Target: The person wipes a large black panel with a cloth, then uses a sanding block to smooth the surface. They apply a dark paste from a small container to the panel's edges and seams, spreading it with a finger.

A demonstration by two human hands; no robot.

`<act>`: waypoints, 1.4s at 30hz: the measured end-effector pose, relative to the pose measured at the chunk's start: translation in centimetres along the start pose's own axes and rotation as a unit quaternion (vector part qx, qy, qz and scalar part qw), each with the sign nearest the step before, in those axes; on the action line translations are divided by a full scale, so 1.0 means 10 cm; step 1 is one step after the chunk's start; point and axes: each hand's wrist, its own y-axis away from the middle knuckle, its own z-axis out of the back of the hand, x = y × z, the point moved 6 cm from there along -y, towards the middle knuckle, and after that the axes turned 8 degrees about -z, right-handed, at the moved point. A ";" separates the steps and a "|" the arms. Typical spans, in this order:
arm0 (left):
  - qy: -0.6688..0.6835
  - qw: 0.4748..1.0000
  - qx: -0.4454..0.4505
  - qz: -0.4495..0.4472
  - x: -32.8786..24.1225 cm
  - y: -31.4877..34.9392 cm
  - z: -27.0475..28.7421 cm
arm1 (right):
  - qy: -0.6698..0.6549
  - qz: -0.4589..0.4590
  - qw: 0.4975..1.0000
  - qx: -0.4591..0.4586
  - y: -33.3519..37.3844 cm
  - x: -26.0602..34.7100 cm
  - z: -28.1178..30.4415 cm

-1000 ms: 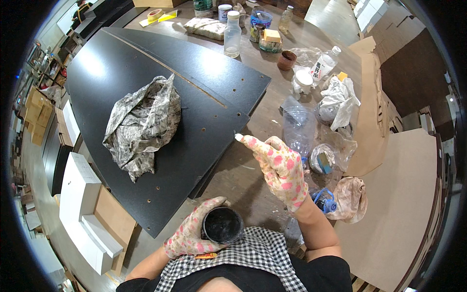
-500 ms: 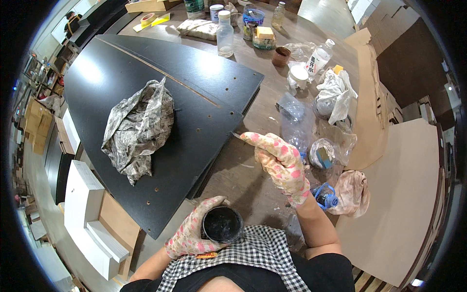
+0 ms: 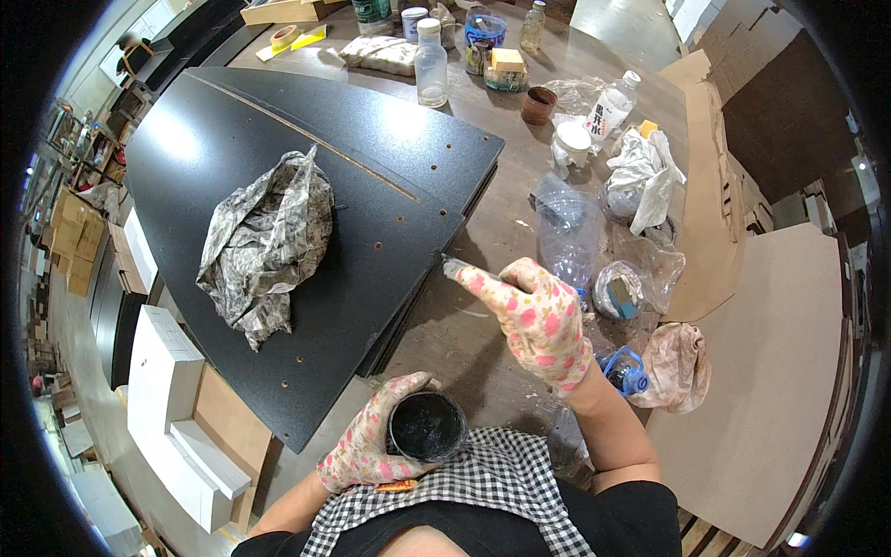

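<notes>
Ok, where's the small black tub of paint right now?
In the head view, low and centre: the black tub sits cupped in the gloved left hand, just above the checked apron, below the black panel's corner.

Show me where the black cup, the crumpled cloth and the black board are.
Black cup (image 3: 426, 426): head view, on its dark inside, in the left hand (image 3: 364, 447).
Crumpled cloth (image 3: 264, 243): head view, its middle folds.
Black board (image 3: 167, 158): head view, bare top surface.

A crumpled sheet of paper (image 3: 264, 243) lay on the stacked boards (image 3: 371, 167) at the left of the workbench (image 3: 483, 325). Right of the boards stood a cut plastic bottle (image 3: 568, 232), with a rag (image 3: 677, 367) nearer the bench's right edge. Bottles and jars (image 3: 432, 63) stood behind the boards.
</notes>
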 end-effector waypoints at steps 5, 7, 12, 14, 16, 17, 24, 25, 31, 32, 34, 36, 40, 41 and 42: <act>-0.009 1.000 0.007 0.005 0.00 0.00 -0.01 | -0.097 -0.055 0.994 0.007 -0.09 -0.08 -0.01; -0.007 1.000 0.003 0.005 -0.01 0.01 0.00 | -0.090 -0.063 0.994 0.015 -0.11 -0.08 -0.04; -0.004 1.000 -0.005 0.013 0.00 0.03 0.01 | -0.122 -0.088 0.988 0.031 -0.11 -0.07 -0.08; -0.017 1.000 -0.004 0.007 0.00 0.03 0.01 | -0.142 -0.110 0.983 0.042 -0.09 -0.08 -0.09; -0.007 1.000 -0.003 -0.002 0.00 0.02 0.00 | -0.166 -0.112 0.978 0.061 -0.08 -0.08 -0.09; -0.019 1.000 -0.002 -0.012 -0.02 0.01 0.00 | -0.177 -0.112 0.975 0.068 -0.08 -0.09 -0.09; -0.015 1.000 0.005 -0.003 0.00 0.00 -0.01 | -0.306 -0.153 0.938 0.046 -0.07 -0.20 -0.02; -0.016 1.000 0.007 -0.009 0.00 0.00 -0.01 | -0.305 -0.147 0.940 0.034 -0.08 -0.20 -0.01; -0.012 0.999 0.005 -0.038 0.01 -0.01 -0.02 | -0.211 -0.123 0.970 0.018 -0.11 -0.16 -0.08; -0.032 0.998 0.002 -0.054 0.00 -0.01 -0.02 | -0.199 -0.129 0.971 0.028 -0.11 -0.15 -0.09; -0.014 0.999 0.003 -0.043 0.01 -0.01 -0.02 | -0.207 -0.122 0.970 0.046 -0.10 -0.12 -0.10; -0.015 0.999 0.003 -0.038 0.00 0.00 -0.02 | -0.247 -0.106 0.960 0.072 -0.10 -0.08 -0.10; -0.019 0.999 0.010 -0.025 0.00 0.00 -0.02 | -0.359 -0.167 0.915 0.083 -0.06 -0.16 -0.09; -0.026 0.999 0.009 -0.028 0.00 0.00 -0.01 | -0.392 -0.182 0.899 0.073 -0.05 -0.20 -0.08; -0.012 1.000 0.010 -0.022 0.00 0.00 -0.02 | -0.400 -0.194 0.892 0.076 -0.04 -0.23 -0.09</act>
